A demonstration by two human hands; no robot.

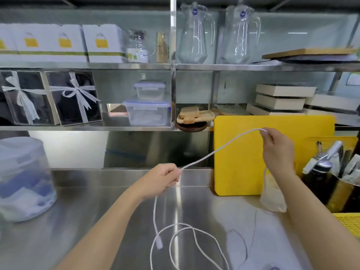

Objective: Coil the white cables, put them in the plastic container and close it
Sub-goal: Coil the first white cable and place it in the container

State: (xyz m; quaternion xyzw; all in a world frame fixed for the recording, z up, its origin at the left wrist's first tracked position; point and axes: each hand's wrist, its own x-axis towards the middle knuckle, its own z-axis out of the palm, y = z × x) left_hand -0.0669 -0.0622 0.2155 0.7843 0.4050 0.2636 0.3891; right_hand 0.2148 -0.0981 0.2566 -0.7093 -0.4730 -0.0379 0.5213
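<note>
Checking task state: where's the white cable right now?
Centre of the head view: white cable spans left hand to right hand, before the yellow cutting board; slack loops on the steel counter.

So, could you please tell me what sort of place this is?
Probably a commercial kitchen or café prep area: a steel counter, steel shelves holding glass pitchers, and a yellow cutting board leaning against the back.

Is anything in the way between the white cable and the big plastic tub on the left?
Nothing visible. The white cable is stretched between the left hand and the right hand, and only bare steel counter lies between it and the plastic container at the left.
</note>
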